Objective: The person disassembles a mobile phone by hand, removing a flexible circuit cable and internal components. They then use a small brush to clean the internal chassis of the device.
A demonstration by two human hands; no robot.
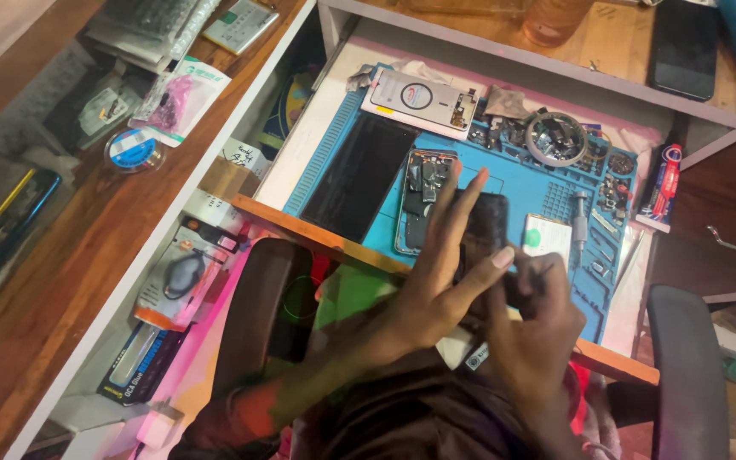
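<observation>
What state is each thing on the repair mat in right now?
Dark phone part: held between left hand and right hand.
Opened phone: back off, insides exposed, flat on blue mat.
Black screen panel: flat, dark.
White back cover: lying detached.

Opened phone (pixel 423 198) on mat (pixel 521 183) – glass panel (pixel 359 175) left (touching?); screwdriver (pixel 580 223) right

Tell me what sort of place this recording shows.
Most likely a phone repair bench: a blue repair mat carries an opened phone, a loose dark screen panel and a ring of small parts, and both hands work on a dark phone.
</observation>
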